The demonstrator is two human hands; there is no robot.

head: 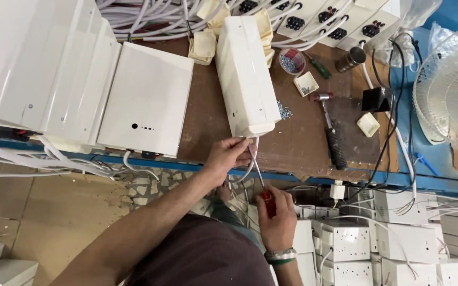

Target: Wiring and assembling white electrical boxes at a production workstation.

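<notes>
The right hand (278, 220) is closed around the red handle of a screwdriver (265, 197), whose thin shaft slants up and away to the near end of a long cream plastic box (246, 74). The left hand (229, 154) pinches that same end, fingers closed on the box's lower edge where a white cable (248, 168) loops out just beside the shaft. The box lies lengthwise on a worn brown workbench (303, 143) with a blue-painted front edge, its near end reaching the edge above the hands. Beyond the grip, to the right, loose screws (284, 110) are scattered on the wood, then a hammer (331, 130) with a black grip, and farther off a small round tub of screws (291, 61) and a small cream square lid (368, 124). To the left sit white metal cabinets (147, 98) — wires trailing under them. At the far right stands a white fan (451, 85); below it white switch boxes (345, 241) are stacked near the person's knees, over a tan floor (54, 212).
</notes>
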